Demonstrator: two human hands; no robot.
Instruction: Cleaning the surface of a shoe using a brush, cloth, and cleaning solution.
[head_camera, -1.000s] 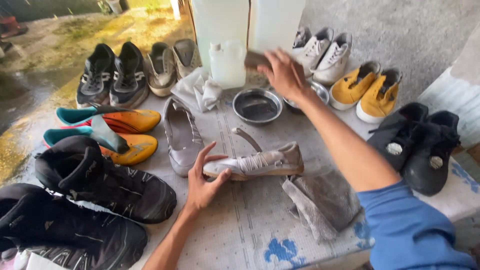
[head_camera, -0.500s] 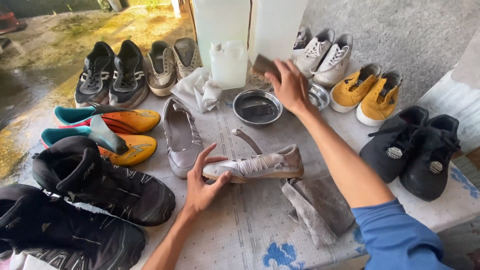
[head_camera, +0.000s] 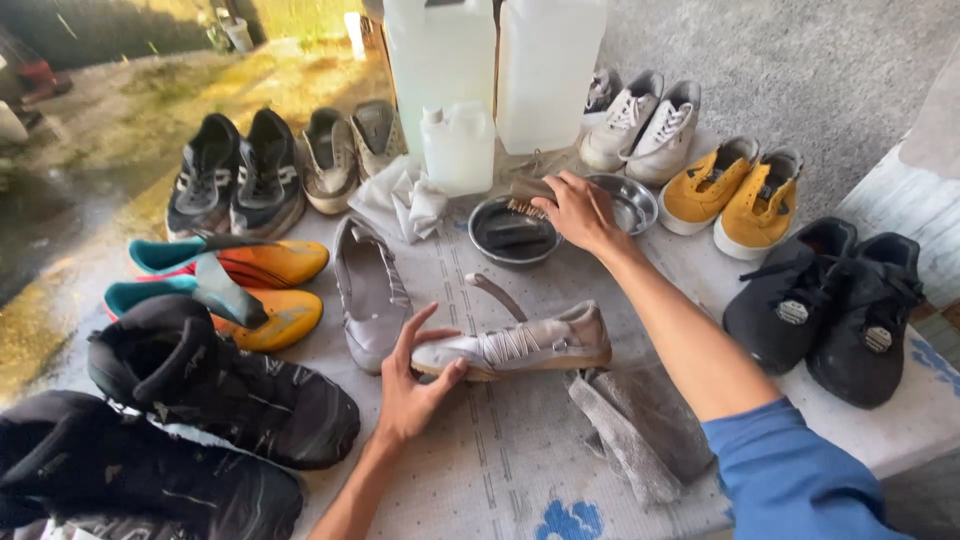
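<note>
Nearest, at 7 o'clock: two black boots (head_camera: 200, 400) on the desk (head_camera: 480, 470). At 5 o'clock, a grey rag (head_camera: 640, 430), crumpled, just beside the heel of the grey shoe (head_camera: 515, 345).

Left hand (head_camera: 410, 385) at 6 o'clock, fingers spread wide, thumb and fingertips pinching the toe of the grey shoe; not a full wrap, more a steadying grip. Grey shoe lying on its side near desk centre, long axis running 9 to 3 o'clock, toe toward 9, heel toward 3, laces facing the camera. Clearly nearer the left hand, in fact touching it; well apart from the right.

Just past the shoe at 10 o'clock, its grey mate (head_camera: 368, 290), sole down, long axis toward 12. Orange football boots (head_camera: 240, 290) at 9 o'clock.

Farther, toward 12 o'clock: right hand (head_camera: 578, 210), arm stretched across the grey shoe's heel end, fingers curled shut around a brush (head_camera: 525, 198), bristles down, over the near rim of a metal bowl (head_camera: 513, 232). Whether bristles touch the liquid inside: cannot tell. Grey shoe lies at 6 o'clock from this hand.

Second bowl (head_camera: 628, 203) just behind the wrist. Beyond, white cloth (head_camera: 405, 195), small jug (head_camera: 458, 145), two big canisters (head_camera: 495, 65). Black shoes (head_camera: 830, 300) at 3 o'clock, yellow shoes (head_camera: 735, 190) at 2, white sneakers (head_camera: 640, 118) at 1, dark trainers (head_camera: 235, 175) at 11.
</note>
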